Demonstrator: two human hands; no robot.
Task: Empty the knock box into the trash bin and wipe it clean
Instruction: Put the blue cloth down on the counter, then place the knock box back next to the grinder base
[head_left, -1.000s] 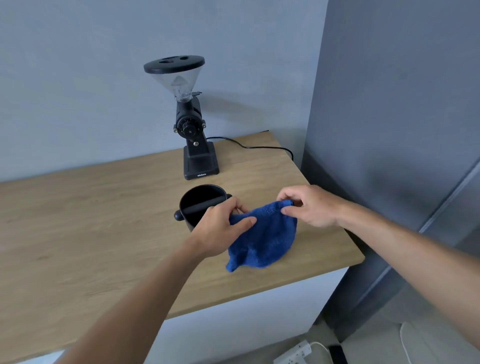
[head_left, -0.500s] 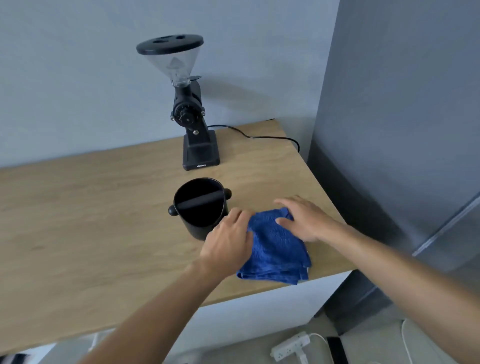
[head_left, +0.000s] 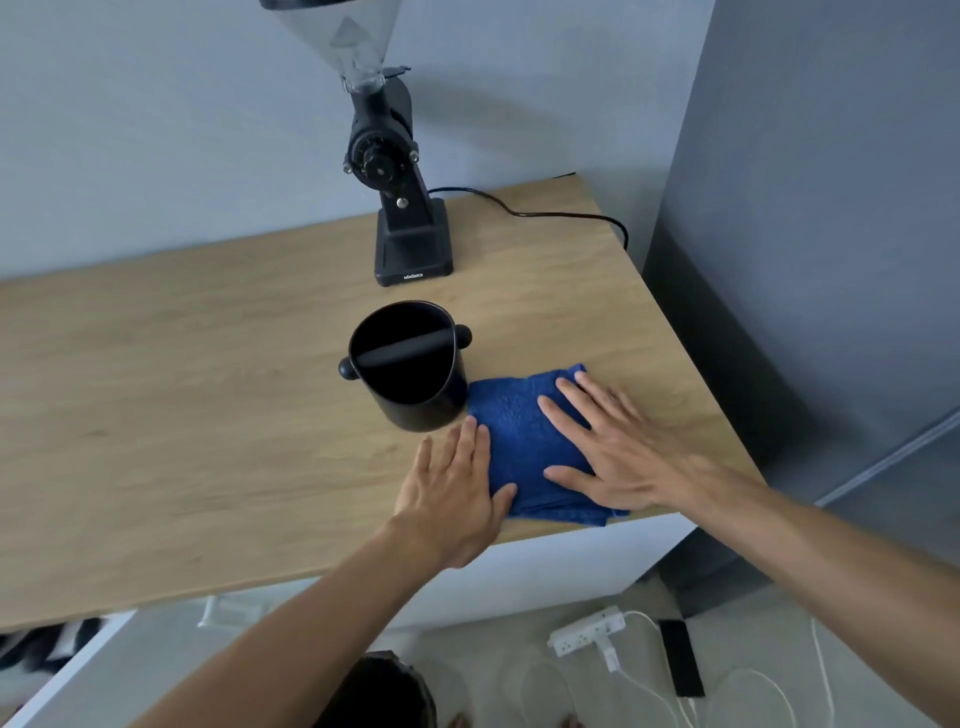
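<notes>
The black round knock box (head_left: 410, 371) stands upright on the wooden counter (head_left: 182, 415), its bar across the open top and its inside dark. Just right of it lies a folded blue cloth (head_left: 524, 431), flat near the counter's front right corner. My right hand (head_left: 618, 447) rests flat and spread on the cloth. My left hand (head_left: 457, 493) lies flat with fingers apart at the cloth's left edge, its thumb touching the cloth. Below the counter edge, a dark round bin (head_left: 379, 691) shows partly behind my left forearm.
A black coffee grinder (head_left: 400, 197) with a clear hopper stands behind the knock box, its cable (head_left: 545, 210) running right along the wall. A grey panel (head_left: 810, 260) borders the counter on the right. A white power strip (head_left: 587, 629) and cords lie on the floor.
The cloth went from being held up in both hands to lying folded flat on the counter. Both hands opened and now press flat on it. The view tilted down and closer.
</notes>
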